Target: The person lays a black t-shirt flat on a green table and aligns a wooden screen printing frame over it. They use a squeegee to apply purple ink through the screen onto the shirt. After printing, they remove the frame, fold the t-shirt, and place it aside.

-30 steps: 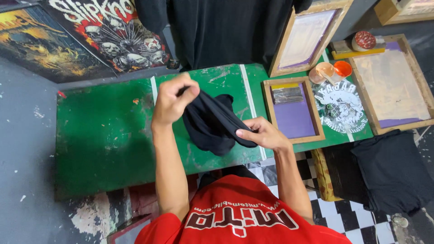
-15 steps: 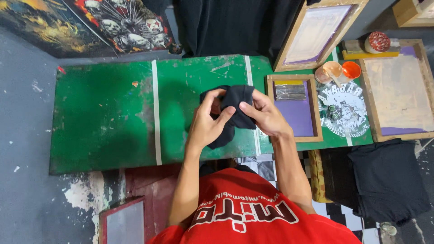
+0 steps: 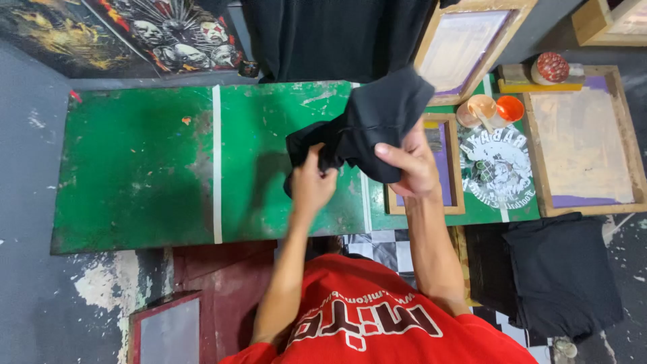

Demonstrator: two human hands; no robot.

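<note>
Green table [image 3: 135, 168] left bare; wooden frames [image 3: 424, 165], cups [image 3: 495, 109] crowd right.

Pretty clearly a screen-printing workshop is being shown: wooden printing screens [image 3: 585, 138] are being kept beside a paint-scuffed green table [image 3: 135, 168], with ink cups [image 3: 510, 108] nearby.

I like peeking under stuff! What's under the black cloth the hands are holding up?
Under the bunched black cloth lie the green table and a wooden frame's corner. The rest beneath is covered.

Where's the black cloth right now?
In the head view the black cloth is held up above the green table, right of its middle, gripped by the left hand and right hand, just left of the wooden frame.
</note>
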